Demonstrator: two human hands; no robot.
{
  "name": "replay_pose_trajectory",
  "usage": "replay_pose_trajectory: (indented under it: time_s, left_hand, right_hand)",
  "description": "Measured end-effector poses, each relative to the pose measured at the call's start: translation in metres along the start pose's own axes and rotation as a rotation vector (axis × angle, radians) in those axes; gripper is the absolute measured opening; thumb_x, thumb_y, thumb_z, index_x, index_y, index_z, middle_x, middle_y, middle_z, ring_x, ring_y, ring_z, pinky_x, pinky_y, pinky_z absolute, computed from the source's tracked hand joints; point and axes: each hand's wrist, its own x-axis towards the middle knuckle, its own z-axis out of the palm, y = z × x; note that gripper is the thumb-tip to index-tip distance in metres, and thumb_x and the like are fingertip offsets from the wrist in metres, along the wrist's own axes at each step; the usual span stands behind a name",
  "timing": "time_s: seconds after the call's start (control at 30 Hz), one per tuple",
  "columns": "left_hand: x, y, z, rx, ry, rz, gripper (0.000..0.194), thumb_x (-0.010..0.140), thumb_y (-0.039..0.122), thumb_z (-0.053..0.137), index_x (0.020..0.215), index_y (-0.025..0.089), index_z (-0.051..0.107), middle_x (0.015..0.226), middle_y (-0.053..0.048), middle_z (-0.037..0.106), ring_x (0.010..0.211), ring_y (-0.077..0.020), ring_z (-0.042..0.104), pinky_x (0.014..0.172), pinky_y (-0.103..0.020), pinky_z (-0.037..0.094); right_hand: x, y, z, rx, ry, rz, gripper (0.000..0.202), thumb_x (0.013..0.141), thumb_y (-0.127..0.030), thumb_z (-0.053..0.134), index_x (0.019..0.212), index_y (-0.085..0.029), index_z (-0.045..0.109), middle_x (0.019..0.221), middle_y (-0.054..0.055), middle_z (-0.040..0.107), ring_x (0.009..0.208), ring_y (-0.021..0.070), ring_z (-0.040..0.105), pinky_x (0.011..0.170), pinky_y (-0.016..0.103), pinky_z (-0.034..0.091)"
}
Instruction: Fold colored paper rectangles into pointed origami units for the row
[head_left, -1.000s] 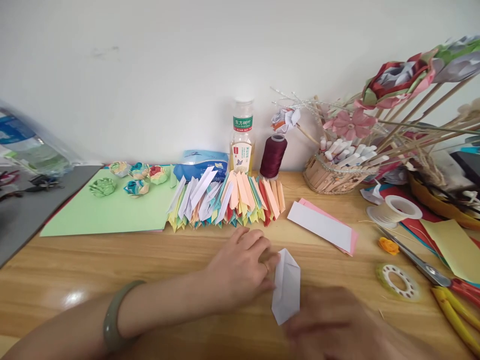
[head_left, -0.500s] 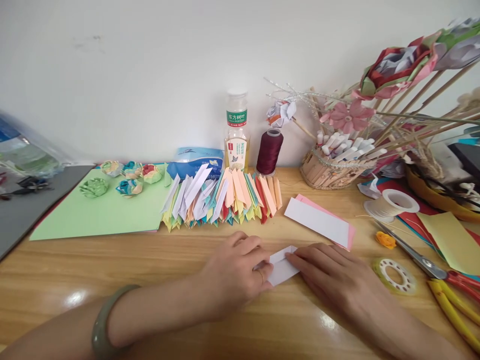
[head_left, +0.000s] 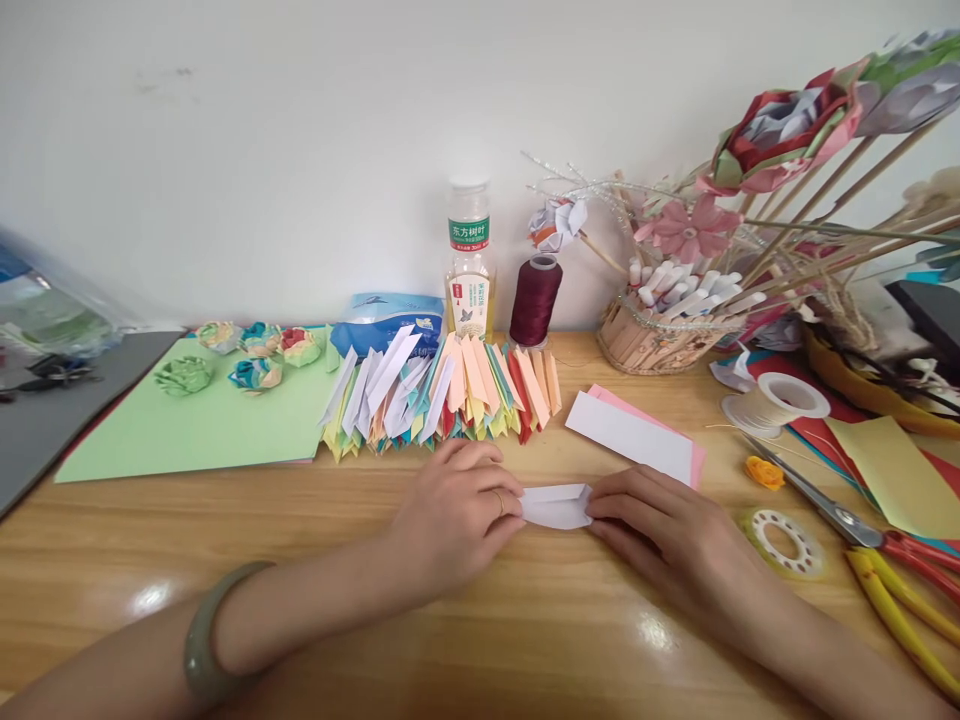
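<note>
A small folded white paper point(head_left: 555, 508) is stretched level between my two hands, low over the wooden table. My left hand point(head_left: 461, 510) wears a ring and pinches the paper's left end, its fingers closed. At the other end, my right hand point(head_left: 664, 525) grips the paper between thumb and fingers. A crease and a folded flap show along the paper's upper edge; both ends are hidden under the fingertips. Just beyond lie a white paper strip point(head_left: 630, 436) and a pink strip point(head_left: 698, 464) under it. Behind my hands stands a row of folded coloured papers point(head_left: 442, 390).
Paper flowers point(head_left: 186, 375) rest on green sheets point(head_left: 202, 435) at left. A bottle point(head_left: 470, 265), a thread cone point(head_left: 535, 300) and a basket of markers point(head_left: 652, 335) stand along the wall. At right lie scissors point(head_left: 847, 525), a tape roll point(head_left: 784, 543), a white spool point(head_left: 780, 405) and yellow-handled pliers point(head_left: 896, 610).
The white paper has turned from slanted to nearly level and moved up slightly. My left hand has shifted a little left, and both hands now grip the paper's opposite ends.
</note>
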Motion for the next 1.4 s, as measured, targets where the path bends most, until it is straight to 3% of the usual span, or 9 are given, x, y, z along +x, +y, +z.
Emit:
replay_pose_trajectory:
  time_s: [0.23,0.67,1.03,1.23,1.37,1.4]
  left_hand:
    - [-0.002,0.007,0.001,-0.04,0.025,-0.154,0.014,0.067,0.017,0.078,0.063,0.019,0.064,0.088,0.004,0.071,0.096,-0.0215,0.055,0.085,-0.038,0.038]
    - [0.003,0.013,0.001,-0.104,-0.089,-0.342,0.011,0.077,0.013,0.066,0.068,0.017,0.063,0.087,0.002,0.068,0.094,-0.0196,0.051,0.087,-0.04,0.038]
    - [0.01,0.011,0.003,-0.033,-0.159,-0.376,0.013,0.075,0.011,0.062,0.063,0.016,0.059,0.08,0.0,0.063,0.092,-0.019,0.05,0.086,-0.036,0.038]
    - [0.01,0.01,0.004,0.026,-0.186,-0.327,0.013,0.076,0.013,0.06,0.064,0.017,0.056,0.078,0.001,0.061,0.091,-0.0187,0.05,0.084,-0.036,0.039]
    - [0.006,0.008,0.004,0.136,-0.167,-0.214,0.003,0.078,0.014,0.059,0.08,0.016,0.06,0.08,-0.002,0.06,0.089,-0.0208,0.051,0.078,-0.036,0.042]
    - [0.005,0.008,0.004,0.163,-0.153,-0.164,0.009,0.079,0.015,0.058,0.088,0.016,0.061,0.081,-0.003,0.06,0.089,-0.0214,0.051,0.077,-0.036,0.042]
  right_hand:
    - [0.003,0.003,0.004,0.109,-0.018,0.103,0.012,0.091,-0.021,0.047,0.089,-0.021,0.06,0.091,0.005,0.06,0.084,0.0173,0.058,0.071,0.031,0.048]
    - [0.015,-0.012,0.003,0.08,-0.082,0.239,0.019,0.092,-0.025,0.039,0.08,-0.02,0.053,0.087,0.005,0.053,0.076,0.0182,0.054,0.066,0.033,0.046]
    - [0.019,-0.011,0.004,0.067,-0.111,0.267,0.018,0.09,-0.024,0.041,0.075,-0.02,0.05,0.088,0.006,0.05,0.074,0.0178,0.053,0.065,0.034,0.046]
    - [0.02,-0.012,0.007,-0.014,-0.082,0.243,0.017,0.09,-0.024,0.041,0.075,-0.02,0.049,0.086,0.006,0.051,0.072,0.0186,0.053,0.063,0.034,0.046]
    - [0.019,-0.01,0.009,-0.048,-0.035,0.189,0.014,0.09,-0.021,0.041,0.078,-0.02,0.048,0.088,0.007,0.053,0.073,0.0185,0.054,0.062,0.033,0.047]
    - [0.018,-0.009,0.008,-0.068,-0.019,0.171,0.013,0.09,-0.021,0.041,0.081,-0.02,0.049,0.09,0.008,0.054,0.075,0.019,0.054,0.063,0.033,0.048]
